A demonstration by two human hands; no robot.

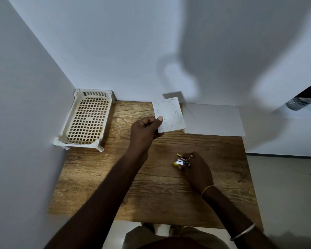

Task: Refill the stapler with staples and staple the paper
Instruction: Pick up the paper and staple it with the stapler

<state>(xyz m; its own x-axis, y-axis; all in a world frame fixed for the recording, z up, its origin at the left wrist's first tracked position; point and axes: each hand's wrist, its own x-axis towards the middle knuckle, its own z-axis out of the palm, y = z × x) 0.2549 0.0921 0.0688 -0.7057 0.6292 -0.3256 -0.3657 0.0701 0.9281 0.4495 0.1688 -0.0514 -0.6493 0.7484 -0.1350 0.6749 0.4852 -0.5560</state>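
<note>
My left hand (pixel 145 130) holds a small white paper (pixel 169 115) by its lower left corner, lifted above the far middle of the wooden table (pixel 115 186). Faint staple marks run along the paper's edges. My right hand (pixel 197 169) rests on the table at centre right, gripping a small yellow and black stapler (pixel 181 161). The stapler's jaws point left and stand apart; most of its body is hidden inside my fingers.
A cream plastic basket (pixel 87 121) with a grid bottom stands at the table's far left corner against the wall. A larger stack of white sheets (pixel 214 121) lies flat at the far right. White walls close the left and back sides.
</note>
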